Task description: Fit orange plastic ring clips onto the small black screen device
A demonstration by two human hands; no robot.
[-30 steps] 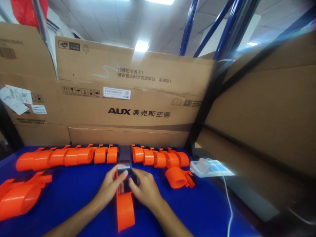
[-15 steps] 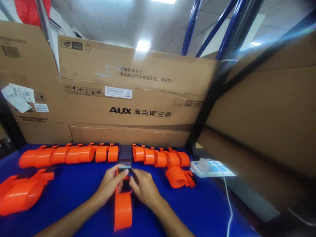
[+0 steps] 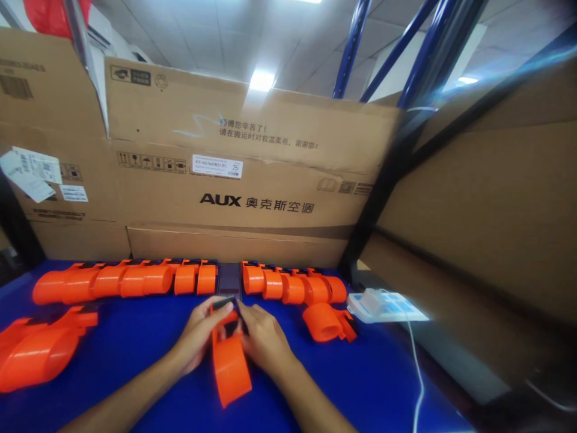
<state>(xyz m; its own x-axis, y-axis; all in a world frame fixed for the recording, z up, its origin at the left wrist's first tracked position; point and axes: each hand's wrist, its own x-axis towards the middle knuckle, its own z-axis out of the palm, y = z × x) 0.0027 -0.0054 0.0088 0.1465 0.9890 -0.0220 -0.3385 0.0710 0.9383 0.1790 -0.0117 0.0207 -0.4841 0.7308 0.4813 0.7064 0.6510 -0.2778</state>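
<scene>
Both hands meet at the middle of the blue table [image 3: 135, 355]. My left hand [image 3: 201, 334] and my right hand [image 3: 264, 337] grip the far end of an orange plastic part [image 3: 229, 367] from either side, fingers curled round it. The part's near end is tilted up off the table. A small black piece [image 3: 224, 302] sits at its far end under my left fingertips. Just beyond lies a dark flat block [image 3: 229, 278].
A row of orange parts [image 3: 135, 279] runs along the back left, another row [image 3: 293, 288] at the back right, one loose orange part [image 3: 327, 323] beside it. More orange parts [image 3: 36, 349] lie at the left. A white charger with a cable [image 3: 374, 300] rests right. Cardboard boxes [image 3: 234, 180] wall the back.
The orange part has been lifted and tilted, with its near end swung a little to the right. Both hands stayed on its far end.
</scene>
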